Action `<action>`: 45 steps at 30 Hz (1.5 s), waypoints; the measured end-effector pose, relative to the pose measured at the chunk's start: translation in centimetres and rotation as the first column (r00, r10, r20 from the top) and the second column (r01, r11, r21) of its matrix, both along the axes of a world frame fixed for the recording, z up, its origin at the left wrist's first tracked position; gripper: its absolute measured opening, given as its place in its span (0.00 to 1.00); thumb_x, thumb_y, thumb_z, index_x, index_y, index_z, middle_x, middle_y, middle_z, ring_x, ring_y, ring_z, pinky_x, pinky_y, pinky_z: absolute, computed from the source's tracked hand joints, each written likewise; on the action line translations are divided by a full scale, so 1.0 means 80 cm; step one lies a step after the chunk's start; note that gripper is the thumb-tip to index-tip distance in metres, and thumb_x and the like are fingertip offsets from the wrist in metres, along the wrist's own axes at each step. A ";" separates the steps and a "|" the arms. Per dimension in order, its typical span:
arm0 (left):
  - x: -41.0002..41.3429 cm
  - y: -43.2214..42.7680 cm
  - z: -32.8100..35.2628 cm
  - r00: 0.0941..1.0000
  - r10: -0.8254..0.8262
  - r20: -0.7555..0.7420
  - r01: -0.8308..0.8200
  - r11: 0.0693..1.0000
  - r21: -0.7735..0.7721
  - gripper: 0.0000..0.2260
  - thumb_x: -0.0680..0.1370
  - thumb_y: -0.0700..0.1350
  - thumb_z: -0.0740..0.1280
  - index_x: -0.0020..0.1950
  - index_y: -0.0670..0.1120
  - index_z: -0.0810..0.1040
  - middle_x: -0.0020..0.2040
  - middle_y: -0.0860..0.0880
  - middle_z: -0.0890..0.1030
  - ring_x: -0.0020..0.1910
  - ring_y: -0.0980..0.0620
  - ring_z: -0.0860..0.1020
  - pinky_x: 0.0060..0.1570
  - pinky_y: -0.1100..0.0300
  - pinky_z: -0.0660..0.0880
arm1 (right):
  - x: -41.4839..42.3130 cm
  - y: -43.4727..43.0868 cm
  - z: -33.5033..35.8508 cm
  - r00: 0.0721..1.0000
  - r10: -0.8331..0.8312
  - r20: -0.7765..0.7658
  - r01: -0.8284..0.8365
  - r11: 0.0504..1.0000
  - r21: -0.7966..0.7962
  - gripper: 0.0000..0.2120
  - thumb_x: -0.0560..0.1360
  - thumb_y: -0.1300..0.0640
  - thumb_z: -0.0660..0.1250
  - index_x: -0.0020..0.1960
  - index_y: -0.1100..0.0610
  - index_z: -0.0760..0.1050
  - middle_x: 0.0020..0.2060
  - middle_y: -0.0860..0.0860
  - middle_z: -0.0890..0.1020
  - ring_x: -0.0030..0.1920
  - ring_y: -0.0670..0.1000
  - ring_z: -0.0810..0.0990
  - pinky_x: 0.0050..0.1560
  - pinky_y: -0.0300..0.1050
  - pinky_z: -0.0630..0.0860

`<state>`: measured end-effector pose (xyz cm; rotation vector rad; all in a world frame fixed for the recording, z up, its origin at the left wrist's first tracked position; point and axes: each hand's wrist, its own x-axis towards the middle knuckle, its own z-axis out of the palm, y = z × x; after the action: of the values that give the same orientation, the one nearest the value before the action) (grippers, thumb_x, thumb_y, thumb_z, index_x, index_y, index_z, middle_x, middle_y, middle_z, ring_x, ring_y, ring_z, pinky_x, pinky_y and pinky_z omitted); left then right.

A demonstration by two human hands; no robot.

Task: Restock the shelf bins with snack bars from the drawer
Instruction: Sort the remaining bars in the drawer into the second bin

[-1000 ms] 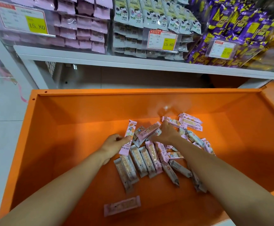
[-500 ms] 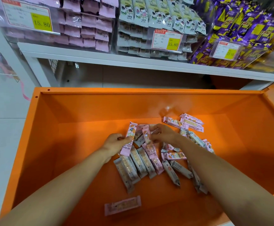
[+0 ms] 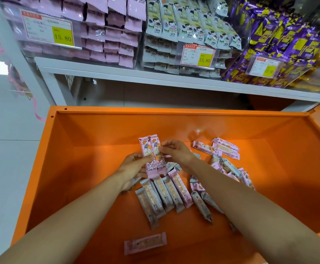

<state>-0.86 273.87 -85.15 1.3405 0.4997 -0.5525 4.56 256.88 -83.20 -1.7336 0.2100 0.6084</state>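
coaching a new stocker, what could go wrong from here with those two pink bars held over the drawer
The two pink bars sit side by side, pinched between left hand and right hand; a loose grip may drop one into the drawer. The pile mixes pink and grey wrappers, so a wrong bin is possible. The lone bar near the front may get overlooked.

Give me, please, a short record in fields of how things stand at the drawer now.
left hand: grips two pink bars, upright, side by side
right hand: pinches the right bar of that pair
drawer: orange, pulled open
loose bars: scattered on the drawer floor
lone bar: apart, near the front edge
shelf bins: stocked, above
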 end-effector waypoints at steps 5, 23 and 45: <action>0.003 0.015 0.012 0.997 0.066 0.046 -0.067 0.998 0.016 0.10 0.75 0.45 0.73 0.49 0.41 0.76 0.50 0.36 0.82 0.41 0.43 0.79 0.42 0.52 0.81 | -0.011 0.018 0.017 0.986 0.109 0.129 -0.105 0.994 -0.034 0.14 0.76 0.63 0.70 0.60 0.57 0.75 0.53 0.53 0.81 0.55 0.52 0.80 0.53 0.42 0.78; -0.011 0.081 0.132 0.910 0.388 0.148 -0.392 0.920 -0.001 0.15 0.74 0.53 0.74 0.50 0.43 0.80 0.44 0.43 0.84 0.42 0.45 0.83 0.42 0.51 0.82 | -0.031 0.109 0.111 0.764 0.418 0.492 -0.317 0.907 -0.278 0.35 0.63 0.53 0.70 0.70 0.53 0.69 0.65 0.52 0.72 0.64 0.46 0.71 0.57 0.26 0.67; 0.040 0.140 0.301 0.557 0.365 0.746 -0.626 0.775 0.089 0.20 0.72 0.59 0.71 0.37 0.45 0.68 0.34 0.43 0.74 0.32 0.44 0.73 0.34 0.51 0.71 | 0.008 0.168 0.270 0.377 0.234 0.896 -0.106 0.972 -0.209 0.24 0.68 0.56 0.75 0.61 0.55 0.72 0.57 0.49 0.75 0.55 0.43 0.74 0.50 0.33 0.70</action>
<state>2.31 285.04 -61.10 1.5290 0.3244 0.5767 5.23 270.35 -61.64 -1.9739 -0.7737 -0.3340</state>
